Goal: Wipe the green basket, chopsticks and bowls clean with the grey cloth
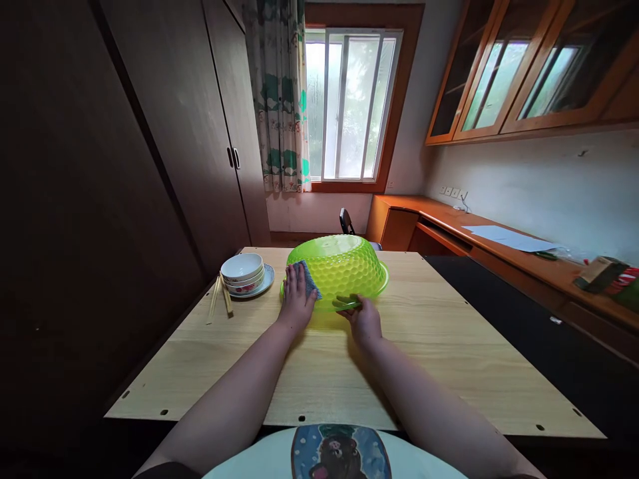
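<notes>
A translucent green plastic basin lies upside down on the light wooden table. My left hand presses a small blue-grey cloth flat against the basin's left side, fingers stretched over the cloth. My right hand grips the basin's near rim, fingers curled under the edge.
Stacked white bowls on a patterned plate stand at the table's left, with wooden chopsticks beside them. A dark wardrobe lines the left. A desk with papers runs along the right wall. A chair back shows behind the table.
</notes>
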Demonstrator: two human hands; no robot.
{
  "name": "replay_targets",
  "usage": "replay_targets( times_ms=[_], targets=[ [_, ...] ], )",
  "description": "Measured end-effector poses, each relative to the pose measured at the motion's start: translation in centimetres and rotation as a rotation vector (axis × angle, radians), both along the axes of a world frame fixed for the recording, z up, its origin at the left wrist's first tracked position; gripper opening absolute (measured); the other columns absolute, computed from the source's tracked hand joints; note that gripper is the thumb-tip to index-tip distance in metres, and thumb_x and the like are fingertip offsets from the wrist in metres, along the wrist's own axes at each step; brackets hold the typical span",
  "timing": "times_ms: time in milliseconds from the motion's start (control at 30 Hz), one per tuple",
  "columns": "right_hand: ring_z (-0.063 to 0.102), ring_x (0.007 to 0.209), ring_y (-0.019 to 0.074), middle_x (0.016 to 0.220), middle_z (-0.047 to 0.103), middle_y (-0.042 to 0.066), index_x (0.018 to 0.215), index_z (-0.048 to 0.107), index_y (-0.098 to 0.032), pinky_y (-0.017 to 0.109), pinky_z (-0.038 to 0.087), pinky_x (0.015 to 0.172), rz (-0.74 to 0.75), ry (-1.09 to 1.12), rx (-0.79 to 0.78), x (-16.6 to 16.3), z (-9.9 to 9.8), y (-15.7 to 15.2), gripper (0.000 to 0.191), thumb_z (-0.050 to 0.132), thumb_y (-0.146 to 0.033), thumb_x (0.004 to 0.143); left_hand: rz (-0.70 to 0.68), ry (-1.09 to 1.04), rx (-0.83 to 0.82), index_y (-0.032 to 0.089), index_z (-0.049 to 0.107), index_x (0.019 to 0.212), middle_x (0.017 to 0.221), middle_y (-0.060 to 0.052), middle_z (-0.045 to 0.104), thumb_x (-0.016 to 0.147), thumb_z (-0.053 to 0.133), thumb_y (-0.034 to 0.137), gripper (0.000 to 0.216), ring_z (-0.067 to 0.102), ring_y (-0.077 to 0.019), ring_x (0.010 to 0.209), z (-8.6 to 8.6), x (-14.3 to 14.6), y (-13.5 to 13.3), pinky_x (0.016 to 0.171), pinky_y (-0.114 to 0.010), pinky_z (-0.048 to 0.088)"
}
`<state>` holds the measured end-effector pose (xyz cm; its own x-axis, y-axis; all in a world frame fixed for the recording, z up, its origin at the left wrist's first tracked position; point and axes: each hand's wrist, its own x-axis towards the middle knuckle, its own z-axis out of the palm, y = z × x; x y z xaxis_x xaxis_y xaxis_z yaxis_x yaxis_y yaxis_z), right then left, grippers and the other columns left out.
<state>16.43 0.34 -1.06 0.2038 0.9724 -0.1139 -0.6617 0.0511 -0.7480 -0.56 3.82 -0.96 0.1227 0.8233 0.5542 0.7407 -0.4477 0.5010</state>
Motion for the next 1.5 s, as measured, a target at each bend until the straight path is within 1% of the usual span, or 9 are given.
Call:
replay_targets(
  times_ms=[167, 367, 533, 733, 867, 1033, 1167, 1300, 1500],
  targets=[
    [0.071, 0.08, 0.0195, 0.092, 0.074, 0.006, 0.094, 0.06, -0.02, 0.033, 0.057, 0.065, -0.006, 0.03, 0.032, -0.6, -0.1, 0.0, 0.033, 0.051, -0.051, 0.086, -0.046, 0.078, 0.049, 0.02, 0.013, 0.152, 0.16, -0.014, -0.008, 0.093, 0.04, 0.042, 0.069, -0.005, -0.0306, 0.147, 0.5, 0.1, -0.4, 0.117, -0.056, 0.009],
    [0.069, 0.077, 0.0149, 0.089, 0.072, 0.002, 0.09, 0.059, -0.021, 0.028, 0.057, 0.065, -0.132, -0.021, 0.038, -0.3, -0.3, 0.4, 0.018, 0.063, -0.036, 0.082, 0.05, -0.094, -0.138, 0.02, 0.003, 0.153, 0.16, -0.017, 0.0, 0.096, 0.031, 0.043, 0.067, 0.0, -0.0288, 0.148, 0.1, -1.1, 1.3, 0.115, -0.059, 0.011],
    [0.069, 0.072, 0.0166, 0.082, 0.073, 0.004, 0.086, 0.06, -0.018, 0.028, 0.057, 0.062, -0.011, -0.106, 0.029, -0.3, -0.3, 0.1, 0.018, 0.068, -0.033, 0.079, 0.044, -0.031, -0.02, 0.019, 0.003, 0.153, 0.16, -0.017, -0.002, 0.095, 0.036, 0.042, 0.07, -0.003, -0.03, 0.147, -0.3, -0.6, 0.9, 0.115, -0.059, 0.013],
    [0.072, 0.078, 0.0236, 0.091, 0.074, 0.009, 0.099, 0.062, -0.019, 0.036, 0.058, 0.061, 0.144, -0.004, 0.103, 0.2, 0.8, -0.1, 0.05, 0.043, -0.064, 0.088, -0.073, 0.08, 0.116, 0.022, 0.007, 0.153, 0.16, -0.014, -0.008, 0.094, 0.04, 0.044, 0.071, -0.004, -0.0309, 0.147, 0.5, -0.6, 0.0, 0.116, -0.057, 0.013],
    [0.071, 0.078, 0.0224, 0.088, 0.075, 0.008, 0.097, 0.063, -0.018, 0.034, 0.058, 0.063, 0.169, -0.043, 0.111, 0.1, 1.2, 0.0, 0.034, 0.056, -0.049, 0.085, -0.089, -0.001, 0.024, 0.023, 0.005, 0.153, 0.16, -0.013, -0.008, 0.095, 0.037, 0.044, 0.07, -0.004, -0.0288, 0.148, 0.8, -1.5, 0.9, 0.117, -0.056, 0.013],
    [0.07, 0.076, 0.0176, 0.091, 0.073, 0.001, 0.096, 0.06, -0.02, 0.027, 0.057, 0.059, -0.078, -0.074, 0.109, -0.3, 0.6, 0.0, 0.031, 0.074, -0.028, 0.07, -0.049, -0.03, -0.088, 0.022, 0.0, 0.153, 0.16, -0.016, -0.007, 0.094, 0.039, 0.041, 0.072, -0.007, -0.029, 0.147, 0.2, -1.4, 1.3, 0.115, -0.058, 0.014],
    [0.07, 0.072, 0.0188, 0.084, 0.073, 0.004, 0.094, 0.06, -0.018, 0.029, 0.057, 0.059, -0.01, -0.107, 0.085, -0.3, 0.4, -0.1, 0.033, 0.073, -0.04, 0.073, -0.046, 0.089, 0.011, 0.019, 0.001, 0.153, 0.158, -0.018, -0.013, 0.093, 0.042, 0.04, 0.076, -0.008, -0.0335, 0.146, 0.1, -0.6, 0.4, 0.114, -0.06, 0.015],
    [0.071, 0.078, 0.0223, 0.095, 0.073, 0.008, 0.098, 0.06, -0.02, 0.037, 0.058, 0.064, 0.079, 0.037, 0.121, -0.1, 0.9, -0.4, 0.051, 0.046, -0.067, 0.084, -0.089, 0.155, 0.084, 0.021, 0.005, 0.153, 0.159, -0.017, -0.013, 0.092, 0.043, 0.041, 0.075, -0.005, -0.034, 0.146, 0.7, -0.5, -0.3, 0.114, -0.06, 0.015],
    [0.072, 0.075, 0.0225, 0.087, 0.075, 0.008, 0.095, 0.062, -0.017, 0.038, 0.057, 0.069, 0.099, 0.043, 0.102, -0.2, 1.3, -0.5, 0.034, 0.053, -0.049, 0.086, -0.052, 0.041, -0.034, 0.022, 0.001, 0.153, 0.16, -0.016, -0.007, 0.094, 0.037, 0.043, 0.072, -0.003, -0.0301, 0.147, 1.0, -1.5, 0.6, 0.115, -0.058, 0.015]
  ],
)
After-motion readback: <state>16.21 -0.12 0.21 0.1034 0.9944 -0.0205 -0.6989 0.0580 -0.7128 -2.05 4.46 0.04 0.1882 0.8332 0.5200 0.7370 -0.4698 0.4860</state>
